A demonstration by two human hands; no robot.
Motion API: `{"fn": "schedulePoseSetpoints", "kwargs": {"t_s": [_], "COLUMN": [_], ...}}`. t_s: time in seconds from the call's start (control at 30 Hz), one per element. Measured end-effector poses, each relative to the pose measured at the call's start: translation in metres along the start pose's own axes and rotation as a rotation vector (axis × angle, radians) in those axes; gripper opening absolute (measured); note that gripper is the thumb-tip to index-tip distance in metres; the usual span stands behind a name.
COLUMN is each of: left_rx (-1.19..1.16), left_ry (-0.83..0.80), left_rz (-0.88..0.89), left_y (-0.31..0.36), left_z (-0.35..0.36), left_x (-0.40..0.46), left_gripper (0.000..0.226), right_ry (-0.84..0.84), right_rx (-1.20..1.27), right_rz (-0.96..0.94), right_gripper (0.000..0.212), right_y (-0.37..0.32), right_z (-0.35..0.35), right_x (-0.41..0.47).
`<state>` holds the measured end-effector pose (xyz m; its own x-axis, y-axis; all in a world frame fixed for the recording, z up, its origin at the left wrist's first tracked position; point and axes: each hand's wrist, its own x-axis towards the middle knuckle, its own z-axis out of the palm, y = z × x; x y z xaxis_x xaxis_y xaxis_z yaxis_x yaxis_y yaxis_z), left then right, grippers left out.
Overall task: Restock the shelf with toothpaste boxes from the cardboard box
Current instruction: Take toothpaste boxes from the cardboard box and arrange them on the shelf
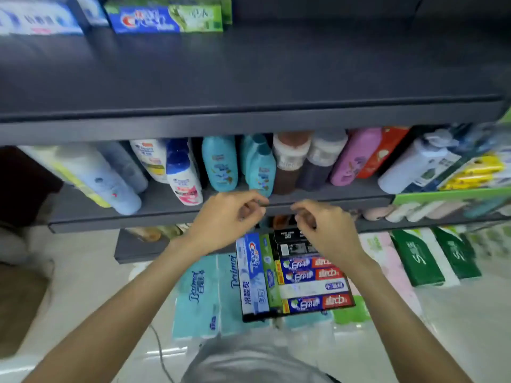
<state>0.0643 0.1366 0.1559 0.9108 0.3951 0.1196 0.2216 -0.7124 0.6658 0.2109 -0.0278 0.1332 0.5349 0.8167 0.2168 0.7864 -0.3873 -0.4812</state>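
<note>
A dark open box (260,317) rests on teal tissue packs below me, filled with several toothpaste boxes lying flat: a blue-white Crest box (253,272), a green one, black ones and red-blue ones (315,273). My left hand (229,217) and my right hand (329,230) hover above the box's far end, close together, with fingers curled and nothing in them. On the top shelf (276,64), a blue-green Crest toothpaste box (166,19) and a white-blue one (36,20) stand at the far left. The shelf surface to their right is bare.
The middle shelf (166,214) holds shampoo and wash bottles (219,161) just behind my hands. Teal tissue packs (201,297) and green-white packs (414,258) lie on the floor. A brown cardboard piece (19,308) sits at the left.
</note>
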Motion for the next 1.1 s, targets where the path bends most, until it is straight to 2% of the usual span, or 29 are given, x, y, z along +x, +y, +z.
{"fn": "schedulePoseSetpoints", "kwargs": {"t_s": [0.07,0.13,0.2,0.33,0.47,0.7,0.9,1.03,1.1], "left_rx": [-0.155,-0.312,-0.291,-0.207,-0.228,-0.095,-0.183,-0.264,-0.382], "left_ry": [-0.101,-0.142,-0.12,-0.118,-0.162,-0.221,-0.199,-0.168,-0.135], "left_rz": [-0.211,-0.467,-0.645,-0.833,-0.878,-0.823,-0.853,-0.874,-0.894], "left_y": [-0.024,-0.049,-0.07,-0.086,-0.088,-0.091,-0.092,-0.101,-0.104], "left_z": [0.045,0.084,0.119,0.166,0.193,0.212,0.21,0.207,0.204], "left_x": [-0.008,-0.015,-0.022,-0.041,-0.055,-0.058,-0.058,-0.061,-0.061], "left_gripper": [0.018,0.026,0.041,0.072,0.093,0.107,0.092,0.08,0.066], "right_ry": [-0.172,-0.314,-0.422,-0.546,-0.598,-0.67,-0.717,-0.732,-0.698], "right_rx": [-0.022,-0.062,-0.046,0.07,0.119,0.254,0.381,0.367,0.32], "right_rz": [0.099,0.164,0.239,0.316,0.394,0.604,0.794,0.821,0.829], "right_gripper": [0.026,0.035,0.04,0.044,0.049,0.057,0.048,0.047,0.052], "right_y": [0.031,0.055,0.07,0.075,0.07,0.059,0.052,0.054,0.059], "right_z": [0.023,0.044,0.061,0.096,0.13,0.165,0.185,0.193,0.194], "right_x": [-0.03,-0.054,-0.07,-0.085,-0.084,-0.078,-0.067,-0.061,-0.063]}}
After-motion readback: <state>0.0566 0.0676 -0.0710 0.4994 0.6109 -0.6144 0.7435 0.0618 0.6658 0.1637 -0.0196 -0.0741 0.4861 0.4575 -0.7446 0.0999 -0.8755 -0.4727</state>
